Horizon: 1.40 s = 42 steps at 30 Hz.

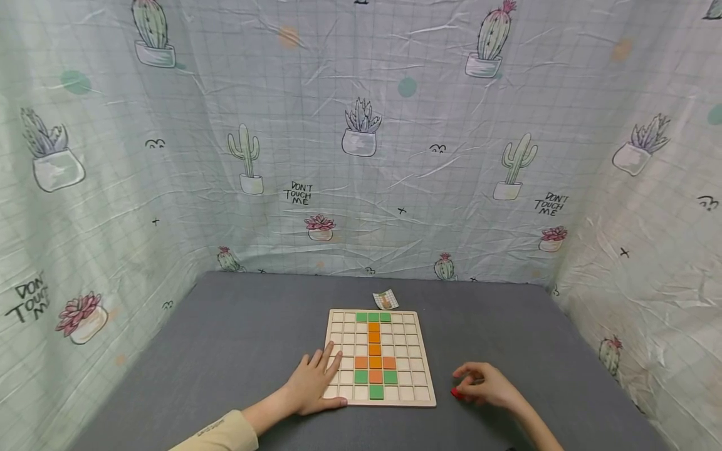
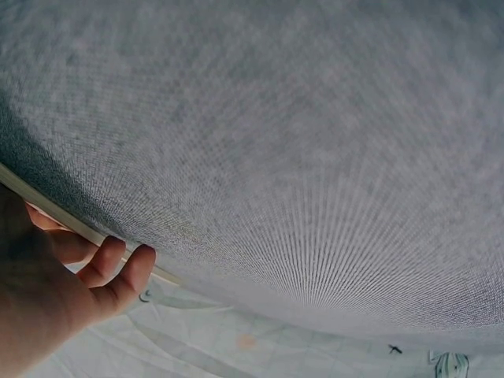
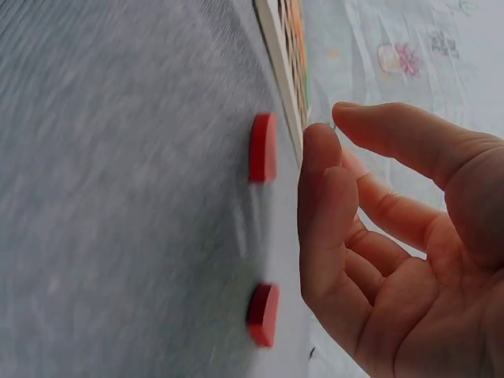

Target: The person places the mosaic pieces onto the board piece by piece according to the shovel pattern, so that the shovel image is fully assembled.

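A square wooden grid board (image 1: 403, 362) lies on the table with green tiles (image 1: 376, 392) and orange tiles (image 1: 375, 338) in some of its cells. My left hand (image 1: 316, 379) rests on the board's lower left edge with its fingers spread. In the left wrist view, the fingers (image 2: 118, 272) reach over the board's rim. To the right of the board, my right hand (image 1: 484, 383) hovers by a red piece (image 1: 455, 393). The right wrist view shows two red pieces (image 3: 265, 148) on the table beside loosely bent fingers, and nothing visible between thumb and fingertips.
A small paper card (image 1: 386, 299) printed with a coloured grid pattern lies just behind the board. The dark grey table (image 1: 254, 338) is enclosed at the back and both sides by a cactus-print cloth (image 1: 361, 200).
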Available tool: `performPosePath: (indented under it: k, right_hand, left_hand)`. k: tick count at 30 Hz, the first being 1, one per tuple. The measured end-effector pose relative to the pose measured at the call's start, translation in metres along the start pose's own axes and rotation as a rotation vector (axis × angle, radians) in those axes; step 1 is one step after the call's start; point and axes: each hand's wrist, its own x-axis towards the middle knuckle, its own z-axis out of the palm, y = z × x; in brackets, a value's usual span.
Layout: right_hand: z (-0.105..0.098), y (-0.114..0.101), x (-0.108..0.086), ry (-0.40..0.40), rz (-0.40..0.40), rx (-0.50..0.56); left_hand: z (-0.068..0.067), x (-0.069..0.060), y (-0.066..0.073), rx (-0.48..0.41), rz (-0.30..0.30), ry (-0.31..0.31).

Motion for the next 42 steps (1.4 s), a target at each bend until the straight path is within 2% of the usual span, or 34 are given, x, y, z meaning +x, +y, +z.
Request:
performPosePath:
  k: [4,12,21,27,32,35,42]
  right_hand:
    - [-0.004,0.007,-0.003,0.005,0.014,0.009]
    - [-0.007,0.015,-0.003,0.014,0.057,-0.039]
    - [-0.005,0.013,0.000,0.013,0.039,-0.090]
    - [-0.001,0.008,0.002,0.056,0.032,-0.173]
    - [0.004,0.004,0.004,0.113,0.061,-0.218]
    - [0.006,0.002,0.006,0.128,0.076,-0.208]
    - [0.003,0.004,0.006,0.096,0.102,-0.128]
  left_hand:
    - [0.001,0.000,0.000,0.003,0.002,0.001]
    - [0.002,0.000,0.000,-0.002,0.000,-0.003]
    - [0.002,-0.001,-0.001,-0.002,-0.001,0.001]
    - [0.001,-0.001,0.000,0.001,-0.001,0.011]
    - [0.001,-0.001,0.000,-0.002,-0.006,-0.002]
    - [0.001,-0.001,0.000,-0.001,-0.006,-0.001]
    - [-0.001,0.000,0.000,0.001,-0.001,-0.002]
